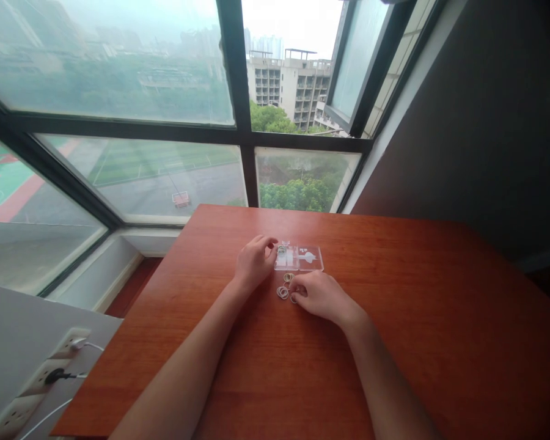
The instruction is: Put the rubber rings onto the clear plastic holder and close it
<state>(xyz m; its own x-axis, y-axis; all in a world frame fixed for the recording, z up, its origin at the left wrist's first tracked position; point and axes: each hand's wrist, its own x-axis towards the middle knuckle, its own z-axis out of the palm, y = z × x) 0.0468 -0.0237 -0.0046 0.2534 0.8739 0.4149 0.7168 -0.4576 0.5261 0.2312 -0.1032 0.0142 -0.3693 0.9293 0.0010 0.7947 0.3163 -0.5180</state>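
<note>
A small clear plastic box (310,259) lies with its lid folded open on the table, and a few greenish ring-shaped bands (282,249) sit in its left half. At the box's left edge is my left hand (255,260), its fingers curled in and its thumb against the side. Just in front of the box, pale yellowish bands (288,277) and a cluster of whitish bands (282,293) rest on the wood. My right hand (319,294) reaches in from the right, thumb and forefinger pinched at a whitish band (294,299); the fingers partly hide it.
The reddish-brown wooden table (407,293) reaches to the windows, with its left edge beside a low wall. Power sockets (41,376) with plugged-in cables are on that wall. A dark-framed window (364,67) stands open at the back, and a grey wall (481,134) is at the right.
</note>
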